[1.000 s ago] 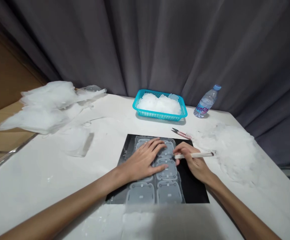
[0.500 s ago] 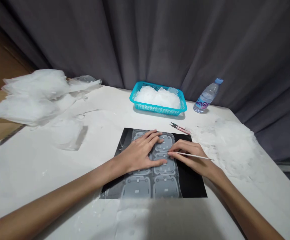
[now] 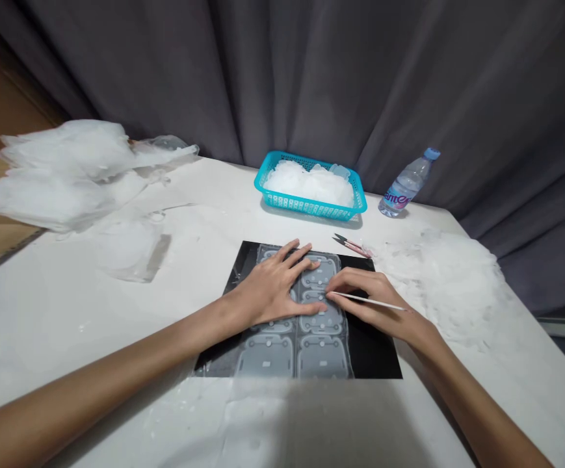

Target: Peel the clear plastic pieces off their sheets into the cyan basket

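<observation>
A translucent plastic sheet (image 3: 322, 361) of joined, rounded rectangular pieces lies on a black mat (image 3: 374, 354). My left hand (image 3: 275, 286) rests on the sheet with its fingers spread, covering part of the upper pieces. Beside it, my right hand (image 3: 367, 296) pinches a thin white stick (image 3: 367, 299) between thumb and fingers, at the sheet's right side. The stick's tip is hidden by the fingertips, so I cannot tell whether it touches the sheet. Just beyond the mat lie thread snips (image 3: 353, 245) with reddish handles.
A turquoise basket (image 3: 311, 207) holding white translucent pieces stands at the back. To its right is a water bottle (image 3: 404, 185). Translucent scraps (image 3: 458, 279) spread over the right of the white table (image 3: 179, 416). Stacked plastic sheets (image 3: 67, 169) sit at the left.
My left hand's fingers have spread wider apart on the sheet. My right hand still pinches the stick, with only a slight shift. The whole view has shifted a little.
</observation>
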`<state>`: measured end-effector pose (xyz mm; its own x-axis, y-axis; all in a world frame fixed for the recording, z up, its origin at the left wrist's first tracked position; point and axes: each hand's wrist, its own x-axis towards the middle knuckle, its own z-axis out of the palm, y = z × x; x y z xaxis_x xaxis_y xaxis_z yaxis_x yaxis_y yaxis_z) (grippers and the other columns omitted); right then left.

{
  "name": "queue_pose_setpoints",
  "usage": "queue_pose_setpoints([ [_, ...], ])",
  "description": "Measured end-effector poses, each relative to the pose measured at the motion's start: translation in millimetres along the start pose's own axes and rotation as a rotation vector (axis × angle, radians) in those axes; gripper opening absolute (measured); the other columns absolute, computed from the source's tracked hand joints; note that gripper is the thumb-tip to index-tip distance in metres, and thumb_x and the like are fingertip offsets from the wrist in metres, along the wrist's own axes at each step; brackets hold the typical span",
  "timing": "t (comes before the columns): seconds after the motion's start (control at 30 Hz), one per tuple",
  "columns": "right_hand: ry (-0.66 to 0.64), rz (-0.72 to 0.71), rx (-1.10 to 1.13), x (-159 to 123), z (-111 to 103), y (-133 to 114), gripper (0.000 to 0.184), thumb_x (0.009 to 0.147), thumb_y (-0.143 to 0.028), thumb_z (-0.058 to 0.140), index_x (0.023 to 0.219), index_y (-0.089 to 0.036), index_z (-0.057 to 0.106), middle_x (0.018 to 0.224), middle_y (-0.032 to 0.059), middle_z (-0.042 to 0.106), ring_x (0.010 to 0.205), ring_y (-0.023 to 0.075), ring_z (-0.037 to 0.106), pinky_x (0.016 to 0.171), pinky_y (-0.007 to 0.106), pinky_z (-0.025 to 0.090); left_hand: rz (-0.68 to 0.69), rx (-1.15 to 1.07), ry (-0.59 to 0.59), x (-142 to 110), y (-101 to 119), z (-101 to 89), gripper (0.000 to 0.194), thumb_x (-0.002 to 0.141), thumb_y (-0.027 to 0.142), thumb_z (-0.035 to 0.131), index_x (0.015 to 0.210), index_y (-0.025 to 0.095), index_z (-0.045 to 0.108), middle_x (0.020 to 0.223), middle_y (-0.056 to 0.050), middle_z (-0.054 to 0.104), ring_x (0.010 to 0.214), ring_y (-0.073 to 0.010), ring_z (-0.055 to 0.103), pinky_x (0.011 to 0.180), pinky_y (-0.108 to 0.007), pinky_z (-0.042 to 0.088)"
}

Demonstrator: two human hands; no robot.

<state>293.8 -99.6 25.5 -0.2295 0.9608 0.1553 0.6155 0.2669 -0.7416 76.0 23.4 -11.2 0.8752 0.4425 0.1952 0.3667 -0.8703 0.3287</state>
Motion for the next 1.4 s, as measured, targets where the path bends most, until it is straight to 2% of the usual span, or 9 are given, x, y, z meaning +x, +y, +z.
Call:
queue_pose_setpoints([
  [0.1, -0.014, -0.019, -0.023, 1, 0, 1, 0.016, 0.104, -0.033, 0.059, 0.104, -0.022, 0.071, 0.105, 0.006, 0.074, 0.098, 0.0208, 0.07, 0.09, 0.031, 0.053, -0.025, -0.01, -0.032, 1, -1, -1.5, 0.09, 0.083, 0.085, 0.055, 0.145, 0.02, 0.056, 0.168, -0.013, 0.038, 0.157, -0.0412, 0.026, 0.121, -0.061, 0.039],
  [0.23, -0.022, -0.017, -0.024, 0, 0, 3, 0.015, 0.105, -0.033, 0.059, 0.105, -0.023, 0.07, 0.107, 0.0054, 0.074, 0.1, 0.0209, 0.071, 0.092, 0.032, 0.052, -0.065, -0.026, -0.089, 2, -1, -4.2, 0.092, 0.081, 0.087, 0.057, 0.147, 0.021, 0.055, 0.17, -0.011, 0.035, 0.158, -0.0421, 0.024, 0.119, -0.064, 0.04],
  [0.57, 0.001, -0.021, -0.008, -2, 7, 4, 0.014, 0.106, -0.028, 0.056, 0.106, -0.023, 0.069, 0.11, 0.0049, 0.073, 0.104, 0.0203, 0.069, 0.095, 0.032, 0.051, -0.07, -0.047, -0.086, 1, 1, -4.6, 0.092, 0.081, 0.088, 0.055, 0.147, 0.023, 0.053, 0.171, -0.011, 0.033, 0.158, -0.0422, 0.022, 0.118, -0.066, 0.039],
  [0.8, 0.01, -0.044, -0.03, -2, 10, 4, 0.012, 0.106, -0.028, 0.055, 0.107, -0.024, 0.067, 0.11, 0.0052, 0.072, 0.105, 0.0208, 0.069, 0.094, 0.033, 0.052, -0.06, 0.024, -0.089, 1, 3, -5.6, 0.092, 0.084, 0.086, 0.054, 0.149, 0.021, 0.053, 0.171, -0.01, 0.033, 0.159, -0.037, 0.023, 0.124, -0.058, 0.035],
  [0.9, 0.008, -0.078, -0.07, -2, 10, 4, 0.011, 0.106, -0.024, 0.054, 0.108, -0.024, 0.065, 0.11, 0.0053, 0.071, 0.105, 0.0204, 0.069, 0.095, 0.034, 0.052, -0.054, 0.045, -0.091, 2, 4, -6.4, 0.093, 0.084, 0.085, 0.055, 0.15, 0.02, 0.053, 0.171, -0.009, 0.033, 0.16, -0.0363, 0.021, 0.125, -0.056, 0.033],
  [1.07, -0.029, -0.172, -0.209, -6, 7, 5, 0.013, 0.107, -0.021, 0.05, 0.11, -0.022, 0.063, 0.111, 0.0097, 0.071, 0.104, 0.0235, 0.069, 0.09, 0.037, 0.054, -0.077, 0.028, -0.114, 3, 5, -8.3, 0.096, 0.082, 0.089, 0.053, 0.151, 0.023, 0.053, 0.172, -0.006, 0.031, 0.161, -0.0381, 0.014, 0.123, -0.06, 0.035],
  [1.27, 0.033, -0.02, -0.142, -13, -2, -1, 0.009, 0.105, -0.024, 0.056, 0.104, -0.025, 0.065, 0.106, 0.0051, 0.072, 0.096, 0.0209, 0.071, 0.086, 0.033, 0.054, -0.09, -0.008, -0.126, 4, 4, -10.0, 0.098, 0.081, 0.091, 0.05, 0.152, 0.024, 0.051, 0.173, -0.006, 0.029, 0.161, -0.0387, 0.012, 0.123, -0.063, 0.033],
  [1.4, 0.032, -0.017, -0.064, -11, 2, 0, 0.01, 0.105, -0.026, 0.056, 0.106, -0.026, 0.066, 0.108, 0.0047, 0.072, 0.101, 0.0213, 0.07, 0.09, 0.033, 0.054, -0.088, -0.008, -0.132, 4, 5, -10.8, 0.096, 0.081, 0.091, 0.05, 0.152, 0.025, 0.051, 0.173, -0.005, 0.029, 0.162, -0.0377, 0.011, 0.124, -0.062, 0.032],
])
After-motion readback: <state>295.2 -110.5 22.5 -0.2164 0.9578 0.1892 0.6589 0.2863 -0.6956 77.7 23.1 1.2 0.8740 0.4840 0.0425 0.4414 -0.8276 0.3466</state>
